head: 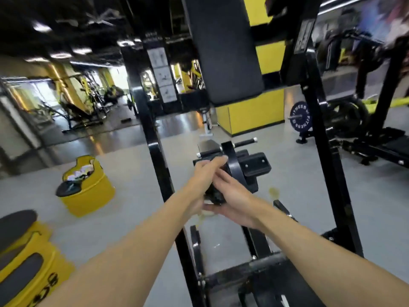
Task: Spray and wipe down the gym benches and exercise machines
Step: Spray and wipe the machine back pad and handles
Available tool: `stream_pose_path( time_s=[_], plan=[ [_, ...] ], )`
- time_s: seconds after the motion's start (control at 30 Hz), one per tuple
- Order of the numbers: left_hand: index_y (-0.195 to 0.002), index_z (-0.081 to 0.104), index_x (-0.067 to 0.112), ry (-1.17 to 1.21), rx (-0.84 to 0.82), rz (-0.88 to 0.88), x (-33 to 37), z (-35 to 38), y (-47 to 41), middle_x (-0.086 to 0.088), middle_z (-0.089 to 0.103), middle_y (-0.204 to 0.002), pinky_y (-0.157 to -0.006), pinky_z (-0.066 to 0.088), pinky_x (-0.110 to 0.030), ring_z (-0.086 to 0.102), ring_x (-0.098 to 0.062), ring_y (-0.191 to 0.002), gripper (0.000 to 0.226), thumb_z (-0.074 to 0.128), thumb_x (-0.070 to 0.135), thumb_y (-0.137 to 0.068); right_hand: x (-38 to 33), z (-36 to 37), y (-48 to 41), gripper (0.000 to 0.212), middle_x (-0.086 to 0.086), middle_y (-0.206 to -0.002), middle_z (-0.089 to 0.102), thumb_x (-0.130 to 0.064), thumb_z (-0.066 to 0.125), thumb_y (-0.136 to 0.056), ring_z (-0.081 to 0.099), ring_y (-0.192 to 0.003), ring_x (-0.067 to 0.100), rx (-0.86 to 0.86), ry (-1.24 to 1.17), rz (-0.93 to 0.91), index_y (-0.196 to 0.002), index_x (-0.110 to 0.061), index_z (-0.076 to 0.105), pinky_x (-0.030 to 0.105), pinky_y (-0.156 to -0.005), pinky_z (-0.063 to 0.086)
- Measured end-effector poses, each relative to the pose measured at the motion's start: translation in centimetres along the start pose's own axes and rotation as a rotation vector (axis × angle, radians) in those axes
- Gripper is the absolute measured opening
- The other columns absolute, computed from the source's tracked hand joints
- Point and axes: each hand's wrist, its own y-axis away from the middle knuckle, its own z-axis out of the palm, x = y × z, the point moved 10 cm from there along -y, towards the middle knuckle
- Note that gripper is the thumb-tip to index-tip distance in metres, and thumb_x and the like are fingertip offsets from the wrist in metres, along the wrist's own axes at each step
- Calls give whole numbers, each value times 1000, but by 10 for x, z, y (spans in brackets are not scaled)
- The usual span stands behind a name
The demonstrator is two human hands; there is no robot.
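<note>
A black exercise machine fills the middle: a tall black back pad (pixel 223 52), two black uprights (pixel 155 140), and a low block with short chrome-tipped handle bars (pixel 243 143). Both my hands meet just in front of that block. My right hand (pixel 234 200) holds a small dark object (pixel 215 194) between thumb and fingers, with a bit of white showing under it. Blur hides what the object is. My left hand (pixel 205 180) lies against the object's left side, and its fingers stretch out toward the block.
A yellow drum seat (pixel 88 191) stands on the grey floor at left, with a yellow stand (pixel 26 251) at bottom left. A blue weight plate (pixel 300 116) and another black machine (pixel 376 147) are at right. A yellow wall block (pixel 254 118) is behind.
</note>
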Motion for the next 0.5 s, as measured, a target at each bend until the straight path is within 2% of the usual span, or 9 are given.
stream_pose_path(
  time_s=[0.07,0.1,0.17,0.27,0.3,0.4,0.5],
  plan=[
    [-127,54,15,-8,-2,111,54,-28,34,-7,65,-106,-79,52,-36,63,-22,-100,82,75,62,-63,-54,45,12,24,0,-107,73,-24,48,-105,68,-97,15,38,179,-149,-123,-25,64,32,-78,57],
    [-130,51,16,-12,18,170,79,-44,52,-5,65,-104,-71,50,-32,64,-20,-96,77,77,55,-69,-80,65,20,20,2,-92,73,-17,50,-103,67,-82,16,80,244,-227,-112,-22,67,28,-67,54],
    [-130,46,21,-41,78,274,123,-77,88,0,63,-105,-67,45,-28,61,-12,-93,59,75,42,-83,-129,102,35,21,4,-79,69,-10,50,-100,62,-71,16,145,325,-348,-97,-18,70,28,-59,50],
    [-133,43,25,-110,203,414,183,-118,135,4,57,-114,-76,42,-29,56,-12,-102,50,67,36,-91,-186,136,45,12,3,-88,69,-13,52,-101,63,-71,13,218,376,-478,-99,-16,63,26,-55,52],
    [-131,42,24,-118,255,463,203,-133,150,4,56,-114,-76,42,-30,55,-14,-102,44,64,32,-93,-204,145,46,7,4,-94,67,-14,53,-100,62,-72,13,241,366,-512,-100,-18,58,26,-54,53],
    [-120,47,21,-141,417,600,257,-170,197,3,55,-109,-70,42,-28,55,-11,-94,20,51,24,-100,-250,158,42,10,4,-100,60,-17,55,-100,58,-73,14,312,291,-583,-105,-21,47,26,-53,55],
    [-112,55,17,-275,568,787,311,-178,241,5,56,-97,-69,39,-26,52,-8,-85,16,43,21,-102,-292,157,26,13,7,-93,59,-25,52,-102,54,-72,21,356,284,-602,-111,-18,49,39,-63,55]
  ],
)
